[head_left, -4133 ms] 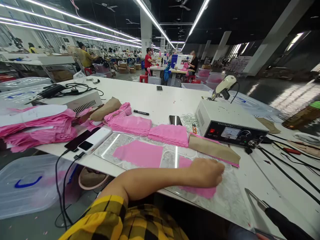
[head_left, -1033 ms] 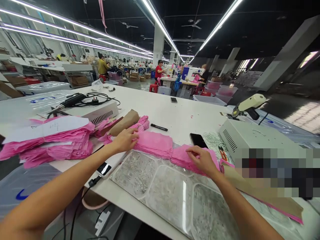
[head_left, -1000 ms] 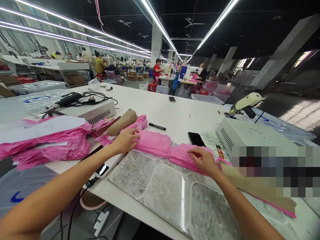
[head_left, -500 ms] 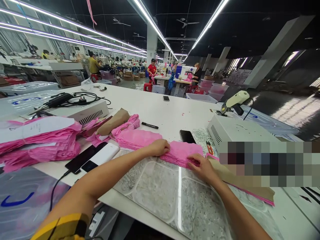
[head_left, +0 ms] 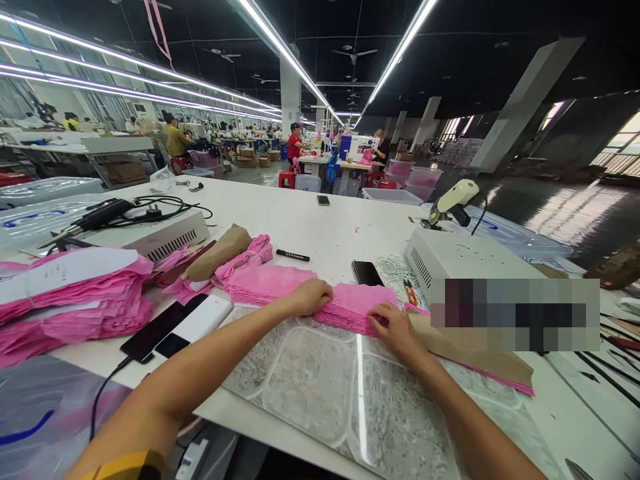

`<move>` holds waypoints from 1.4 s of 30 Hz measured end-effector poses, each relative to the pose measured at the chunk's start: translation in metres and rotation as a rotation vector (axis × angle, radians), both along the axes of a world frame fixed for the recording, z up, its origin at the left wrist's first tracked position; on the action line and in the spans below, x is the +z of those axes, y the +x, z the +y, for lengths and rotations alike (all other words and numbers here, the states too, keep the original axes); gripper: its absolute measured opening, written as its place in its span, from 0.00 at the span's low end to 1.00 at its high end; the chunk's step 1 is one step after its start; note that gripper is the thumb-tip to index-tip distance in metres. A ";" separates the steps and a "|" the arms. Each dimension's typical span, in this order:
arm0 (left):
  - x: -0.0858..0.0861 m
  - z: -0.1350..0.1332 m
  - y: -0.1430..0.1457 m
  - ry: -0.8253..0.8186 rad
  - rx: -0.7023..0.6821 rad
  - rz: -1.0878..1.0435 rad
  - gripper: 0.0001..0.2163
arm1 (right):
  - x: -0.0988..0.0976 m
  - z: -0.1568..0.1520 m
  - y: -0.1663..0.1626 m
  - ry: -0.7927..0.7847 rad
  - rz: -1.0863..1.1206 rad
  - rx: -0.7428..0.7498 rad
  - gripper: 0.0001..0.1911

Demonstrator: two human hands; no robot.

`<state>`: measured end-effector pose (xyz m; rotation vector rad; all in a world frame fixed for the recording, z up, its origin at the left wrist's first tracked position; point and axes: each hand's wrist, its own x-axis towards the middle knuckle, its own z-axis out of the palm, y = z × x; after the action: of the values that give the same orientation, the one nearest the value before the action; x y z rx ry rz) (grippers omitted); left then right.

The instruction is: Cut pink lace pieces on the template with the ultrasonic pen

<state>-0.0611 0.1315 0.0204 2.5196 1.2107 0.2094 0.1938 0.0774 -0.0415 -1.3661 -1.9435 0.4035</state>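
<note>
A layered stack of pink fabric pieces [head_left: 356, 300] lies on a grey stone-patterned mat [head_left: 313, 380] near the table's front edge. At the stack's left end my left hand [head_left: 311, 297] is closed, with thumb and fingertips together on the fabric edge. My right hand [head_left: 395, 328] has its fingers curled and pinches the front right corner of the same stack. Left of it, and partly behind my left hand, lies another pink fabric stack [head_left: 267, 280]. How many layers each hand grips is hidden.
A black marker [head_left: 293, 255], a phone [head_left: 367, 273], white string [head_left: 397, 275] and orange-handled snips [head_left: 411, 292] lie beyond the stacks. A white power bank [head_left: 200, 323] is at left. Machine boxes [head_left: 465, 257] stand right and left. Brown paper [head_left: 475, 350] lies right.
The whole view has shifted slightly left. My right fingertips have drawn closer together at the stack's corner. My left hand stays at the same end of the stack.
</note>
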 end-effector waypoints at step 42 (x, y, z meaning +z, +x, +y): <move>-0.025 -0.059 -0.035 0.362 0.053 0.008 0.07 | 0.018 0.014 -0.093 0.005 -0.111 0.129 0.11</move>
<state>-0.0960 0.0729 -0.0046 2.7936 1.3469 0.4707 0.1012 0.0915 -0.0235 -1.2879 -2.1300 0.3909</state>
